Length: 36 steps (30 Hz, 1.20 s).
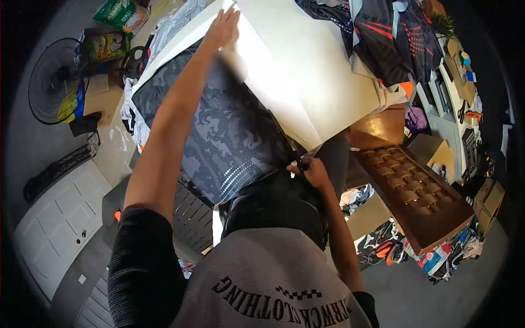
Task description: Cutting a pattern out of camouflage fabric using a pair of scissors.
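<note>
My left hand (222, 30) reaches to the top of the white paper sheets (306, 76), its fingers stretched along the upper left part, near a corner. Beneath that arm a dark grey camouflage-patterned fabric (219, 131), with rows of pale dots near its lower edge, lies on the paper and drapes toward my lap. My right hand (313, 174) grips dark scissors (299, 159) at the fabric's right edge, beside the paper's lower corner. The blades are hard to make out against the dark cloth.
Black-and-red printed garments (394, 38) lie at upper right. A brown woven-pattern bench (410, 191) stands at right, near cardboard boxes (363, 216) and heaped cloth. A fan (57, 79), bags (109, 46) and a white door (57, 224) are at left.
</note>
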### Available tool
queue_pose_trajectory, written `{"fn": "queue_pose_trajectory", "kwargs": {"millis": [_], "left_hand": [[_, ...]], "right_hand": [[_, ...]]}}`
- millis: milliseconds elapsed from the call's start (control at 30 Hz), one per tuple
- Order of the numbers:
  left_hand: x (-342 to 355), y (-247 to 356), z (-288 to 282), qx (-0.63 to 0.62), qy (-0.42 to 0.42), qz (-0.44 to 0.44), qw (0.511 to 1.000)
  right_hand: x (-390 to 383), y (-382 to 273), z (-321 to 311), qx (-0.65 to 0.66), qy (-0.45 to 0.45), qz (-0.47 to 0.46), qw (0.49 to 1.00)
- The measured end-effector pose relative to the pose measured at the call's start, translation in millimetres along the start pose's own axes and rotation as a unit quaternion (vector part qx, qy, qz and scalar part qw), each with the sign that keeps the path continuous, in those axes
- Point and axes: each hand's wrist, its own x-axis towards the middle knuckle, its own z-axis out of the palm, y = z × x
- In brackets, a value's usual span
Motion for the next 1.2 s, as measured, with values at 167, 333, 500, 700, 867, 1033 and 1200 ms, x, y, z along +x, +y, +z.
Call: {"fn": "queue_pose_trajectory", "kwargs": {"millis": [167, 333, 500, 700, 867, 1033, 1200], "left_hand": [[64.0, 57.0, 13.2, -0.223, -0.022, -0.021, 0.974], [9.5, 122.0, -35.4, -0.287, 0.015, -0.115, 0.951], [-105.7, 111.5, -57.6, -0.116, 0.044, -0.244, 0.962], [-109.4, -50.7, -36.1, -0.013, 0.153, -0.210, 0.966], [-39.3, -4.2, -13.9, -0.111, -0.164, -0.415, 0.888], [-54.7, 24.4, -11.4, -0.007, -0.076, -0.376, 0.924], [-61.2, 30.8, -10.6, 0.071, 0.014, -0.348, 0.935]], "right_hand": [[-3.2, 24.7, -6.2, 0.005, -0.019, 0.049, 0.999], [-7.5, 24.1, -12.3, 0.021, -0.054, 0.081, 0.995], [-5.3, 10.4, -14.7, 0.028, -0.060, 0.085, 0.994], [4.9, -3.7, -18.7, 0.061, -0.086, 0.003, 0.994], [0.0, 6.9, -29.8, 0.014, -0.103, 0.065, 0.992], [12.5, -11.4, -30.1, 0.048, -0.148, 0.101, 0.983], [31.4, -27.6, -30.3, 0.022, -0.162, 0.086, 0.983]]}}
